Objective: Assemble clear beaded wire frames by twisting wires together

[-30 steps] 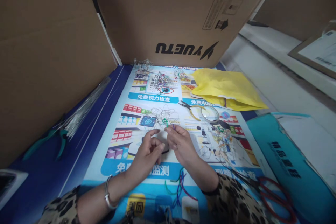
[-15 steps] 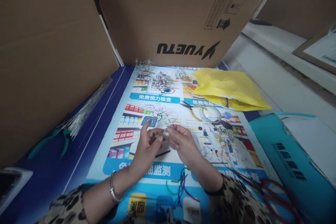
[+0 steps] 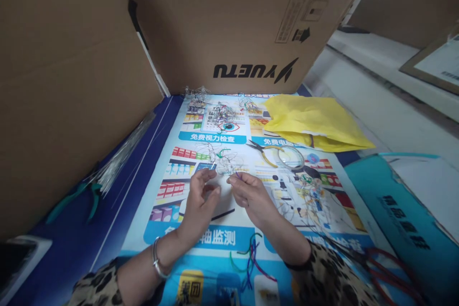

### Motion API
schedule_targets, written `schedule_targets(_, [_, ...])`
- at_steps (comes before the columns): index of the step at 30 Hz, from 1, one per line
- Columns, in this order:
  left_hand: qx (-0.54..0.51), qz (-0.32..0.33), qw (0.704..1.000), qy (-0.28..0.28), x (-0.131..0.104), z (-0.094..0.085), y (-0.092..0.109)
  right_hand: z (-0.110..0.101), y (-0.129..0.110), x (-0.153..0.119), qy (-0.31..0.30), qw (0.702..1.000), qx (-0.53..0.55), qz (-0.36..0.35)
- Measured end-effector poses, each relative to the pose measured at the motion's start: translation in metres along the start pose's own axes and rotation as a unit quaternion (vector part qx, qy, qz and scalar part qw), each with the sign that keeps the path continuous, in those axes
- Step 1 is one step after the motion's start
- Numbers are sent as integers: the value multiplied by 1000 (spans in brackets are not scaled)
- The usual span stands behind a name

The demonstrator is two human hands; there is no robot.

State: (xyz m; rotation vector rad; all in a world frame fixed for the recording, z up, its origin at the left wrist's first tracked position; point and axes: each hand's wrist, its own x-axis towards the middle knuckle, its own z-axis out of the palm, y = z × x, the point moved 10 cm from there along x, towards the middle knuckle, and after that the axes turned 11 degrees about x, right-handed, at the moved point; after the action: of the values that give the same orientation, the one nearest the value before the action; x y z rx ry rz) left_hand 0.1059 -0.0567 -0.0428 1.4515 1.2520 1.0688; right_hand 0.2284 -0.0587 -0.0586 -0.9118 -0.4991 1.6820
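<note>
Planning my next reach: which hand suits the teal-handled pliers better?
Probably your left hand: it is nearer the teal-handled pliers, while the right hand seems to pinch a purple strand.

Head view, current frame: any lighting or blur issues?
Head view, middle: the printed sheet is well lit, no harsh glare on the left hand or right hand; head view, upper left: the cardboard panel is dim; head view, lower corners: the white-edged dark object and red-handled scissors look soft; head view, centre: the wire tangle is too fine to trace.
</note>
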Motion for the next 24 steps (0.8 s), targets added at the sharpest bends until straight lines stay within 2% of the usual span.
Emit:
schedule_targets(10, [61, 0, 998, 17, 11, -8, -11, 0, 0, 1, -15, 1000, -18, 15])
schedule_targets(16, [69, -13, 998, 3, 16, -4, -20, 0, 0, 2, -22, 999, -30, 26])
schedule_targets(24, [123, 27, 992, 8, 24, -5, -10, 1, 0, 1, -27, 998, -36, 31])
